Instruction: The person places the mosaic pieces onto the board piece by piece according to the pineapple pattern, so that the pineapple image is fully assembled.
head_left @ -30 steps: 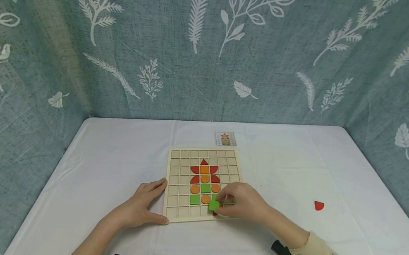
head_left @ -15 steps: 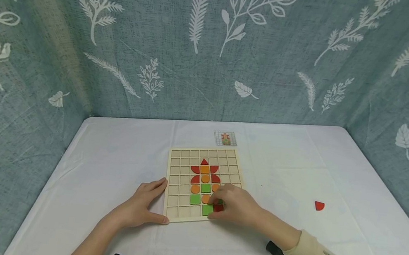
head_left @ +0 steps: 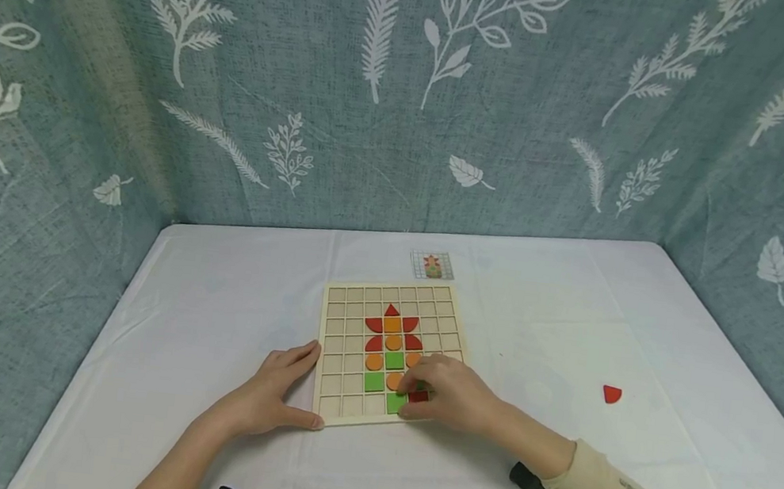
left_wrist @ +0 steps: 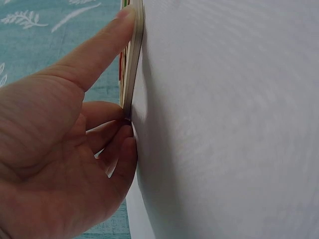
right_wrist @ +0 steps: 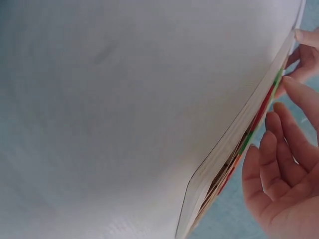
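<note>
A wooden grid board (head_left: 346, 407) lies on the table, bearing red, orange and green flat tiles in a plant-like pattern. My right hand (head_left: 451, 390) is over its front right part, with thumb and forefinger pinching a green square tile (head_left: 394, 403) in the front row. In the right wrist view, the thumb (right_wrist: 301, 97) touches the green piece at the board's edge. That hand partly hides the tiles on the right, including a dark red one (head_left: 418, 396). My left hand (head_left: 280, 388) rests along the board's left edge, fingers extended and thumb at the front left corner.
Behind the board lies a small pattern card (head_left: 433, 265) showing a similar figure. One loose red rounded tile (head_left: 611, 394) sits to the right on the white tablecloth (head_left: 535, 315). A leaf-print curtain (head_left: 401, 158) stands behind the table.
My right hand has brought the green square tile down and leftward into a front-row cell, then stayed there with only slight finger motion. My left hand has not moved.
</note>
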A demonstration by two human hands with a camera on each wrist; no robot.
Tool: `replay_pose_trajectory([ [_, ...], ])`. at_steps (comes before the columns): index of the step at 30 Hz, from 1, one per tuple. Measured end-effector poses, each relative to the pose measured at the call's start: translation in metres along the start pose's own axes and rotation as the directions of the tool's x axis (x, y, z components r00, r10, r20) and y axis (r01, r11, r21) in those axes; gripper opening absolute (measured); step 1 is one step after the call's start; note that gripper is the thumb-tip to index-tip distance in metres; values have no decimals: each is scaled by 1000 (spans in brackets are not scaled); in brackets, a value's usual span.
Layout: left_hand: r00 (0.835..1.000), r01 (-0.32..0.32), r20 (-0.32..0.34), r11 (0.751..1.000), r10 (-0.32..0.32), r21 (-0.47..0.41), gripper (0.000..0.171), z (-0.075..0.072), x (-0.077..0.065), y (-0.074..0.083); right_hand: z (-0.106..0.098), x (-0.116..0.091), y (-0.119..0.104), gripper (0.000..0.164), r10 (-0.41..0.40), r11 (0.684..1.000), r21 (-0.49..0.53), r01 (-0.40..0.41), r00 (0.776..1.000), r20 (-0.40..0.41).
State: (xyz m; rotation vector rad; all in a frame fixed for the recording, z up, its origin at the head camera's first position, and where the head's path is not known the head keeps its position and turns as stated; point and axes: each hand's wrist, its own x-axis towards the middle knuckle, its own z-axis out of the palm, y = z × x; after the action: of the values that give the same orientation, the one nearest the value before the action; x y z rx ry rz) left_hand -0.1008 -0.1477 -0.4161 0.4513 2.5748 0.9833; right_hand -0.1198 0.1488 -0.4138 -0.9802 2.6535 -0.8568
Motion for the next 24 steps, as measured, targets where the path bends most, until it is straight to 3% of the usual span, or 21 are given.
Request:
replay_pose_trajectory([
  [3, 1000, 6, 3, 1000, -6, -1, 106, 0, 0, 0, -1, -2, 2, 13, 37, 993, 117, -36, 999, -9],
  [6, 1000, 10, 1, 1000, -10, 5, 106, 1, 0, 0, -5, -6, 6, 12, 84, 965, 253, -72, 996, -35],
  [15, 1000, -4, -3, 1000, 4, 7, 106, 1, 2, -1, -29, -34, 31, 18, 268, 872, 441, -211, 961, -71],
  [19, 1000, -2, -3, 1000, 2, 7, 106, 1, 2, 0, -44, -57, 47, 25, 364, 816, 503, -285, 929, -62],
  [24, 1000, 6, -4, 1000, -6, 0, 105, 0, 0, 1, -62, -88, 68, 33, 492, 765, 515, -387, 867, -78],
])
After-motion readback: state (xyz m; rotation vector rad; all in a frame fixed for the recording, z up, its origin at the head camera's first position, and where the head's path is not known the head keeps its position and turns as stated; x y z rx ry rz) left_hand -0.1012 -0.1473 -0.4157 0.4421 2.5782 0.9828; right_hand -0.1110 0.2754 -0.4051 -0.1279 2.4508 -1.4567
